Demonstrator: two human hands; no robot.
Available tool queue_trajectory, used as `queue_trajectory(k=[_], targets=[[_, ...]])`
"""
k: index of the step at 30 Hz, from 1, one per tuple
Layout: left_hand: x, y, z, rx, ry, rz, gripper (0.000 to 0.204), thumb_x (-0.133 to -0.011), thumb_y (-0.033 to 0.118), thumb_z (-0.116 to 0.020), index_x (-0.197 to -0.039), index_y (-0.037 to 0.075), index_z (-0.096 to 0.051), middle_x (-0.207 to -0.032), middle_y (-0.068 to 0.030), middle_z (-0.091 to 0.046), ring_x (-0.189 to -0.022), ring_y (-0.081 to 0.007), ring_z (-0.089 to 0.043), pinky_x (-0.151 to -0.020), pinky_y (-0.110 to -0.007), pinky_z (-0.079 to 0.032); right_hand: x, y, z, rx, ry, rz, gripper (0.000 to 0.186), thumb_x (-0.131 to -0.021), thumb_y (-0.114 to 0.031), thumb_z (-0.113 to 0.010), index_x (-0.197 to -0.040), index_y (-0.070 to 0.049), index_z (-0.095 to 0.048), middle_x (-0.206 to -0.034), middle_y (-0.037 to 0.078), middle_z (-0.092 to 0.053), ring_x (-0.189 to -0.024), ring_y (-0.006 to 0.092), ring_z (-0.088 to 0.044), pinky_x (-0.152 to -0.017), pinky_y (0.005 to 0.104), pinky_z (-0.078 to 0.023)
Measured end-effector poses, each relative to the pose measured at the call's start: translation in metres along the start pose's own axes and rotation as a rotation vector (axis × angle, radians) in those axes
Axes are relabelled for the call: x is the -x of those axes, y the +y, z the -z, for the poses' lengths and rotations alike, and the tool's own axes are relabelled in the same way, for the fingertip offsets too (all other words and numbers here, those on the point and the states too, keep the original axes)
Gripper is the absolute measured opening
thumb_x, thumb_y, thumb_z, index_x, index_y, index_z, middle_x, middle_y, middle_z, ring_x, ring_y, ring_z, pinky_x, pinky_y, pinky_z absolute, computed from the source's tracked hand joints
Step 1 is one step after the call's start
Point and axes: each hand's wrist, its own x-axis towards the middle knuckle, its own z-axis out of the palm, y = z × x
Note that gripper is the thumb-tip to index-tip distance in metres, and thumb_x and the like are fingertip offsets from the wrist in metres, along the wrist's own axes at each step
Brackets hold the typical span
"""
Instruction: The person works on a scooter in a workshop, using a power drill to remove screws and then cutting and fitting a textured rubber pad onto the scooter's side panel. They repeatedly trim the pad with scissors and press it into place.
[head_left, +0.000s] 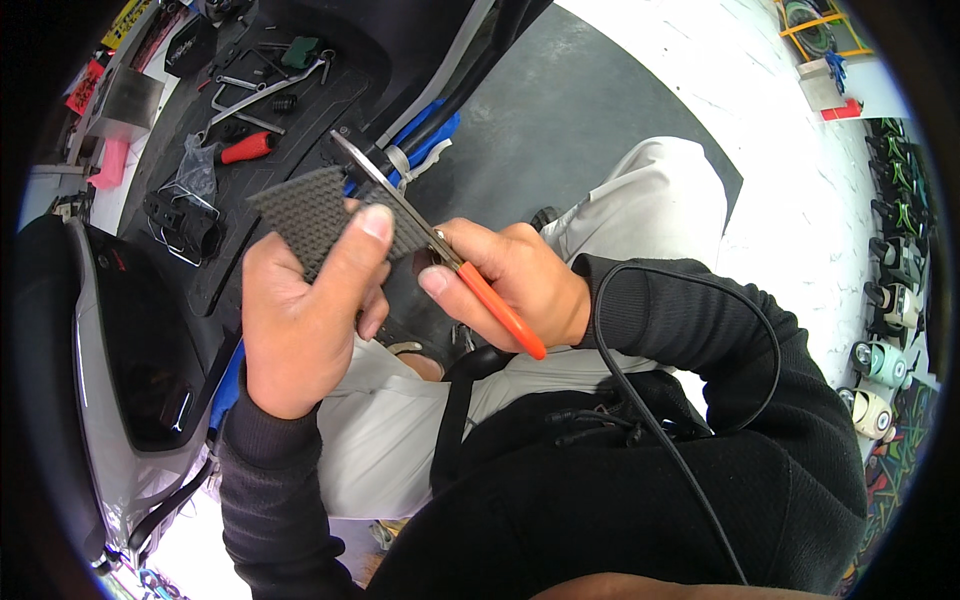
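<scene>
My left hand pinches a dark grey sheet with a bumpy surface, thumb on top. My right hand is closed around an orange-handled cutting tool, which looks like scissors or shears. Its long metal blade points up and left along the sheet's right edge; whether it is cutting into the sheet is unclear. My right fingertips are partly hidden under the tool.
A black footboard holds wrenches, a red-handled tool and a plastic bag. A grey-and-black vehicle body stands left. A dark floor mat lies beyond my knee. Small scooters line the right.
</scene>
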Motion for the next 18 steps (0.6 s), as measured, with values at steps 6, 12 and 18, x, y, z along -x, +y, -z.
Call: queue_trajectory(k=[6,12,18], targets=[[-0.002,-0.004,0.000,0.014,0.022,0.022,0.024,-0.102,0.020,-0.071,-0.100,-0.003,-0.063,-0.069,-0.0006,-0.056,-0.053,-0.0062,-0.050,-0.048,-0.024,-0.041,-0.014,0.001,0.007,0.070,0.136,0.004,0.021,-0.103,-0.021,-0.066,-0.104,0.000,-0.063,-0.061,0.008,-0.061,-0.052,0.0187,-0.062,-0.051,0.0318,-0.048],[-0.012,0.000,0.015,-0.057,-0.053,0.055,0.024,-0.098,0.018,-0.076,-0.100,-0.002,-0.062,-0.067,-0.0019,-0.059,-0.049,-0.0073,-0.052,-0.047,-0.023,-0.042,-0.028,-0.002,0.019,-0.392,0.139,-0.133,0.037,-0.105,-0.025,-0.066,-0.128,0.002,-0.054,-0.082,0.008,-0.068,-0.067,0.0123,-0.065,-0.064,0.0268,-0.053],[-0.011,-0.001,0.014,-0.148,-0.156,0.138,0.025,-0.095,0.016,-0.080,-0.096,0.002,-0.059,-0.064,-0.0018,-0.061,-0.048,-0.0074,-0.056,-0.045,-0.020,-0.041,-0.027,-0.007,0.024,-0.439,0.053,-0.071,0.047,-0.098,-0.015,-0.073,-0.136,0.001,-0.050,-0.091,0.009,-0.070,-0.075,0.0135,-0.067,-0.071,0.0286,-0.056]])
